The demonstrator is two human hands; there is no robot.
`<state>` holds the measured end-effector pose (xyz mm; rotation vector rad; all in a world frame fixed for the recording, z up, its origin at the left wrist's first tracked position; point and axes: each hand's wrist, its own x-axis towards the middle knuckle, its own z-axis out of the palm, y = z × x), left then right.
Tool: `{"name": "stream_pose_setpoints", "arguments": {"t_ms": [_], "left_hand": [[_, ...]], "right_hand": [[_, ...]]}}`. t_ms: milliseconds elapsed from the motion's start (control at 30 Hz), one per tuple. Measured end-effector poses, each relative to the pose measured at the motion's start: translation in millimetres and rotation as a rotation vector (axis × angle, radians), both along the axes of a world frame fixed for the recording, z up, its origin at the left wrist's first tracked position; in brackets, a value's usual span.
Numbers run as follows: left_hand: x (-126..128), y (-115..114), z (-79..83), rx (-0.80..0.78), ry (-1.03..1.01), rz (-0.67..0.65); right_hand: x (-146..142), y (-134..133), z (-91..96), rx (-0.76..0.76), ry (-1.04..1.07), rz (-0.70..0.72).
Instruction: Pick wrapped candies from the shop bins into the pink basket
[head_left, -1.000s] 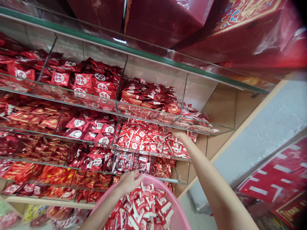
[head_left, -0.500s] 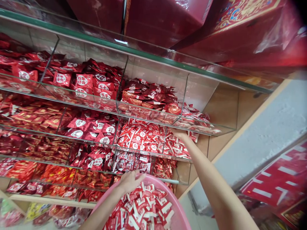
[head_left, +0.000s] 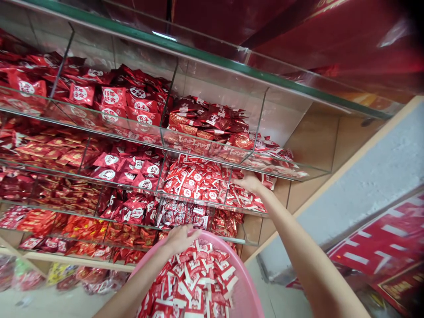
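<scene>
My left hand grips the far rim of a pink plastic basket heaped with red-and-white candy packets. My right hand reaches up into the right-hand glass compartment of the second shelf and rests on a pile of the same red-and-white packets. Its fingers lie among the packets under the glass shelf above, so I cannot see whether they hold anything.
Tiered glass shelves with dividers hold red wrapped sweets of several kinds. Large red boxes sit on top. A grey wall and red printed packaging lie to the right. Bagged goods sit low on the left.
The view has tilted slightly, so the shelves sit higher and closer. My right hand has come a little further out over the packets; my left hand still holds the basket rim.
</scene>
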<state>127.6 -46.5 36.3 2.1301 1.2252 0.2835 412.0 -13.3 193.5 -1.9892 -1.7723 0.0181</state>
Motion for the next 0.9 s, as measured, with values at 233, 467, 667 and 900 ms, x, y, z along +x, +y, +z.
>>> {"name": "stream_pose_setpoints", "arguments": {"t_ms": [233,467,667,900], "left_hand": [[-2,0,-1.2,-0.004,-0.015,-0.025],[0,1,0.1,0.038,0.007,-0.029],[0,0,1.4,0.031,0.003,-0.021],[1,1,-1.2,0.001,-0.024,0.005]], "right_hand": [[-11,-37,-12.8,0.046,-0.300,0.210],[-18,-59,-19.9,-0.027,-0.372,0.288],[-23,-61,-1.4,-0.003,-0.285,0.246],[-40,-60,-2.8,-0.258,-0.274,-0.264]]}}
